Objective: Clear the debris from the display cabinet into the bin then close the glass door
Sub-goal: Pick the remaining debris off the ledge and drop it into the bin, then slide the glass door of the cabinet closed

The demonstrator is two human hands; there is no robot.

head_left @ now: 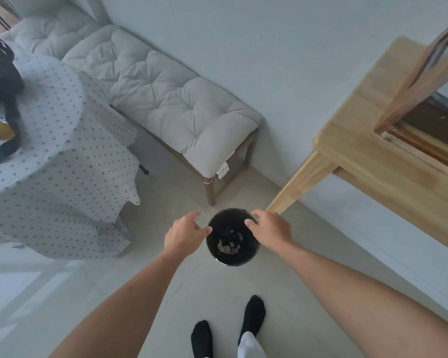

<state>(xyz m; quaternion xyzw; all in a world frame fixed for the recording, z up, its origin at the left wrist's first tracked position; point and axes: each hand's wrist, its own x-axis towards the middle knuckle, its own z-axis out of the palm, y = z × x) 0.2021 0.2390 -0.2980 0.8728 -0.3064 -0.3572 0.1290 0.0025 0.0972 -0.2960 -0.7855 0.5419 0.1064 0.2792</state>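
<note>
Round black bin (pixel 232 257) upright on the floor, pale debris (pixel 228 246) inside.

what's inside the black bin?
Pale crumpled scraps lie at the bottom of the black bin. The right hand covers part of the rim; the contents show.

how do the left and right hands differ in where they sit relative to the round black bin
The left hand hovers beside the round black bin, at its left edge, fingers spread and loose; whether it touches is unclear. The right hand reaches over the bin's upper right rim, thumb pointing inward above the opening. Both hands look empty and open, palms down, and pale debris lies at the bin's bottom.
</note>
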